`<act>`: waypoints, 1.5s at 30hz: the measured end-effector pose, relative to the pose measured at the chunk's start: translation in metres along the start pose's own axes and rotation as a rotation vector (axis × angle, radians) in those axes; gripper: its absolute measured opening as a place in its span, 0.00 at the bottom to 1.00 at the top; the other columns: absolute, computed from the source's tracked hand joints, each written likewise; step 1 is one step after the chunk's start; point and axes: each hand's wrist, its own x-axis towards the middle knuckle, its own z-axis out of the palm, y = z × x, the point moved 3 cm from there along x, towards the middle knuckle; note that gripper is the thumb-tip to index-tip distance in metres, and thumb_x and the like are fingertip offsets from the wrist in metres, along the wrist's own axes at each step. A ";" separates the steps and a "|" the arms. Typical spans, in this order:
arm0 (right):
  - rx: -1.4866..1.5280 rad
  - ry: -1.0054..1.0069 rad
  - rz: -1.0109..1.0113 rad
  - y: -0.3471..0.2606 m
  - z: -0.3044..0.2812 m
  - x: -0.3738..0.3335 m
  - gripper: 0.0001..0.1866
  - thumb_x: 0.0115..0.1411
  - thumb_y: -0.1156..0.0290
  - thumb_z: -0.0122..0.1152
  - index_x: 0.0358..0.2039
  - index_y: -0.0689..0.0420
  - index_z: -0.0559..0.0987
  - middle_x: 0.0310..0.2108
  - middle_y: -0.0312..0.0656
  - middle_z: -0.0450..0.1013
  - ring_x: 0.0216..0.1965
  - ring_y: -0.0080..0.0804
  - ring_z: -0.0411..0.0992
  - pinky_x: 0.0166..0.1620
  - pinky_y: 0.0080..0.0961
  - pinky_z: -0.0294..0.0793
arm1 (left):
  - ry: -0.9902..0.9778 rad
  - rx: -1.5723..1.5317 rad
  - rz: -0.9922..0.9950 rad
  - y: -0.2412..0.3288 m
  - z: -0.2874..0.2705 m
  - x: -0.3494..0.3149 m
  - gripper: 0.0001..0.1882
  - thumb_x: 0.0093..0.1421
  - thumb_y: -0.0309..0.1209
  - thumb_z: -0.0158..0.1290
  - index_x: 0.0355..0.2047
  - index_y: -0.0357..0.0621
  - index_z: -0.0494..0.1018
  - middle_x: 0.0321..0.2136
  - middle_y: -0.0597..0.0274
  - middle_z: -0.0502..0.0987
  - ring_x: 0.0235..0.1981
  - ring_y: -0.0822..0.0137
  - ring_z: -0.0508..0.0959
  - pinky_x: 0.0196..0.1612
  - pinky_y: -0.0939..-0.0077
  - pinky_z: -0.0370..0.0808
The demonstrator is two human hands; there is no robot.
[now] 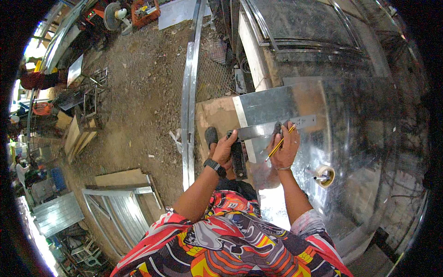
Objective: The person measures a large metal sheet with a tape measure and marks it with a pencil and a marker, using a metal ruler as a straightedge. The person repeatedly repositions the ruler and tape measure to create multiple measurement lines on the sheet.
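Observation:
My left hand [224,150], with a dark watch on its wrist, grips the corner of a try square. The try square's metal blade [258,131] lies across a shiny metal sheet [265,107], and its dark stock [238,160] hangs along the sheet's left edge. In my right hand [285,150] is a yellow-and-black striped pencil [275,149], slanted between the fingers. That hand rests by the blade, with fingertips near its upper edge. Where the pencil's upper end meets the blade is partly hidden by my fingers.
A roll of tape [331,180] with a small tube-like thing in its hole sits on the sheet metal to the right. Long metal profiles [188,101] run along the left. On the dirt floor [134,92] are wooden pieces [78,138] and a metal-framed panel [117,210].

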 end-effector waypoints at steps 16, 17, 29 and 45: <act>-0.099 -0.121 0.060 0.007 0.007 0.012 0.24 0.70 0.58 0.58 0.62 0.56 0.75 0.72 0.57 0.61 0.74 0.62 0.54 0.73 0.58 0.49 | 0.107 -0.013 0.056 -0.012 0.018 0.023 0.22 0.65 0.46 0.65 0.48 0.42 0.77 0.40 0.63 0.81 0.38 0.68 0.80 0.43 0.67 0.79; -0.106 -0.123 0.059 0.007 0.006 0.012 0.24 0.70 0.58 0.57 0.62 0.56 0.75 0.72 0.57 0.61 0.74 0.62 0.54 0.73 0.58 0.49 | 0.106 -0.056 0.038 -0.015 0.019 0.025 0.22 0.65 0.46 0.65 0.48 0.42 0.77 0.40 0.63 0.81 0.37 0.68 0.80 0.43 0.67 0.78; -0.188 -0.295 0.241 0.013 0.022 0.007 0.27 0.68 0.56 0.58 0.65 0.53 0.74 0.72 0.57 0.59 0.74 0.61 0.54 0.74 0.57 0.47 | 0.337 0.733 0.136 -0.015 -0.001 0.034 0.29 0.63 0.49 0.64 0.51 0.35 0.79 0.42 0.53 0.82 0.40 0.58 0.80 0.48 0.61 0.78; -0.054 -0.192 0.148 -0.005 0.000 0.007 0.25 0.71 0.55 0.55 0.63 0.54 0.74 0.73 0.57 0.59 0.74 0.61 0.55 0.74 0.56 0.50 | 0.230 0.100 0.178 -0.022 -0.001 0.034 0.21 0.61 0.41 0.68 0.45 0.40 0.76 0.35 0.65 0.80 0.32 0.65 0.80 0.37 0.68 0.78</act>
